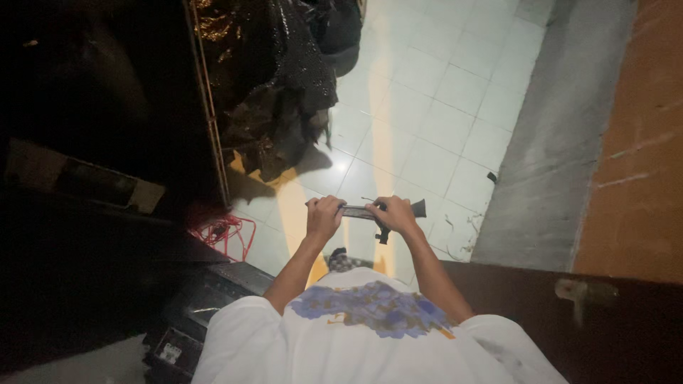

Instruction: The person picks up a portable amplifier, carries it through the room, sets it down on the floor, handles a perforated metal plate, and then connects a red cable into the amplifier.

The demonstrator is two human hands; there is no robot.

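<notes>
Both my hands hold one long dark strip-like object (359, 211) level in front of my chest, above a white tiled floor. My left hand (324, 215) grips its left end with fingers curled over it. My right hand (395, 213) grips it nearer the right end; a dark tip (418, 208) sticks out past the fingers and a small black piece (383, 235) hangs below. What the object is cannot be made out in the dim light. My white shirt with a blue print fills the bottom of the view.
A heap of shiny black plastic (274, 78) lies on the floor ahead to the left. A red cord (226, 231) coils beside dark furniture on the left. A grey concrete strip (562, 135) and a brick-coloured wall (640, 142) run along the right. A dark wooden board (569, 306) lies at lower right.
</notes>
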